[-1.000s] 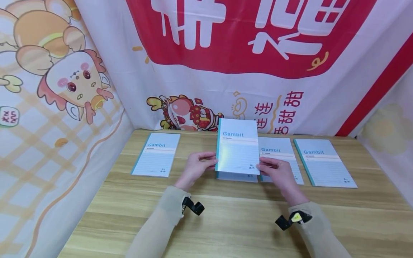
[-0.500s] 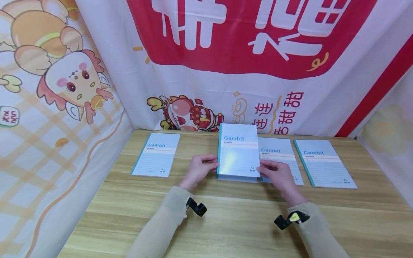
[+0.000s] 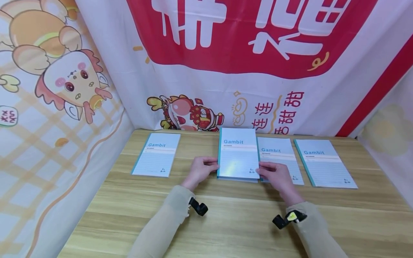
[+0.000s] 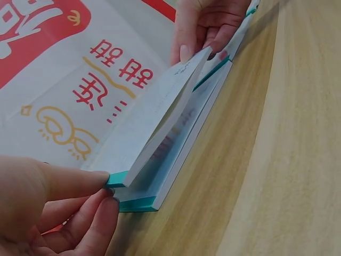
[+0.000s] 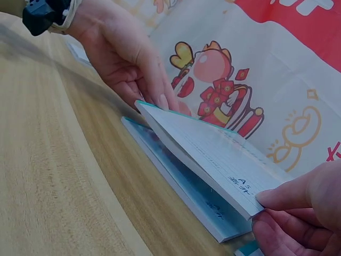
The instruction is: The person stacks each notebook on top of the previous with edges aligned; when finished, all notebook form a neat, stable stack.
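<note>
My left hand (image 3: 200, 170) and right hand (image 3: 275, 173) pinch the upper notebook (image 3: 238, 157) above the lower notebook (image 5: 184, 180): likely stacking, next needs level lowering

The notebooks (image 3: 156, 157) have pale blue covers with teal spines, blue "Gambit" lettering, a whitish band, thin ruled lines and dark characters in a lower corner; their page edges are white. A pale yellowish gleam lies on the top notebook (image 3: 238, 154). The surface (image 3: 226, 229) is light brown with streaky wood grain. The back cloth (image 3: 129, 32) is white, with a big red patch bearing white characters, smaller red characters and golden squiggles. The side cloth (image 3: 19, 161) carries a peach-orange check. The sleeves (image 3: 158, 225) are beige, the wrist cameras (image 3: 201, 209) black.
</note>
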Demonstrator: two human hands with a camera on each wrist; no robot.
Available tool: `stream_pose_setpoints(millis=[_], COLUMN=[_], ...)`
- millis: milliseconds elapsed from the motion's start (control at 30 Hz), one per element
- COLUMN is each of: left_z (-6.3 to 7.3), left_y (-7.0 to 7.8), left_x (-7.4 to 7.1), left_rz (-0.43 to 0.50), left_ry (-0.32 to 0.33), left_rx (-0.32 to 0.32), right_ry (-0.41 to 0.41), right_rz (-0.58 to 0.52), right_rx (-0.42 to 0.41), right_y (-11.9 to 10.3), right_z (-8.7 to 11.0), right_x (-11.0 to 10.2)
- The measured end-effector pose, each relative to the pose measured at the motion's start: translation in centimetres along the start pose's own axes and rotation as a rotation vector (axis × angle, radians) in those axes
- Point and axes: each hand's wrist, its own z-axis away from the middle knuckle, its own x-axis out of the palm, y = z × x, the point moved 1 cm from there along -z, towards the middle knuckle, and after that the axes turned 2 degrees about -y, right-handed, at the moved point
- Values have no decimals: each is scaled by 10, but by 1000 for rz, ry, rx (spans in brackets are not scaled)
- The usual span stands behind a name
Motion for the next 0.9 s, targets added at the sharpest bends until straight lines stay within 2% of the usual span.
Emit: stream_pose_setpoints(millis=[300,900], left_z=[1,-1], left_y=[-3,-3], left_x=[3,5], left_rz=[-81,-147], left_ry=[-5,21], left_rx=[-1,-10], right_ry=[-3,-2], right_rz=[54,130], right_rx=[15,10], right_y=[5,1], right_z=[-1,-2], right_x=[2,7])
